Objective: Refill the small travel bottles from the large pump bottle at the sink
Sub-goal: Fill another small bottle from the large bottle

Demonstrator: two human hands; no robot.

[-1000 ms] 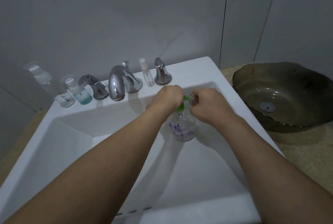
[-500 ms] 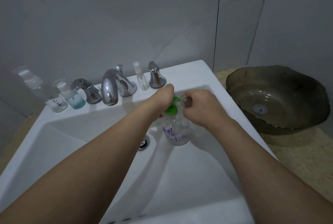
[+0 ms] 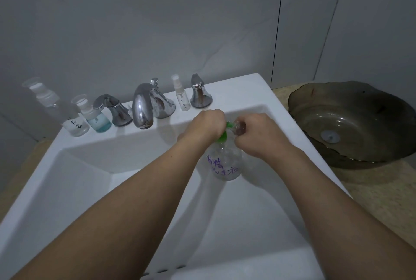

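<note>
A large clear pump bottle (image 3: pixel 225 163) with purple writing stands inside the white sink (image 3: pixel 247 90). Its green pump head (image 3: pixel 224 135) shows between my hands. My left hand (image 3: pixel 208 124) is curled over the pump head from the left. My right hand (image 3: pixel 258 135) holds a small clear travel bottle (image 3: pixel 240 127) tilted with its mouth at the green nozzle. Three more small bottles stand on the sink's back ledge: a tall clear one (image 3: pixel 67 117), one with blue liquid (image 3: pixel 95 117) and a thin spray bottle (image 3: pixel 182 97).
A chrome faucet (image 3: pixel 146 106) with two chrome handles (image 3: pixel 116 110) (image 3: pixel 199 92) lines the back ledge. A dark glass vessel basin (image 3: pixel 351 119) sits on the beige counter at the right. Grey wall panels rise behind.
Both hands stay at the pump head with the small bottle at the nozzle; the left hand sits slightly lower on the pump. The camera view shifted a little.
</note>
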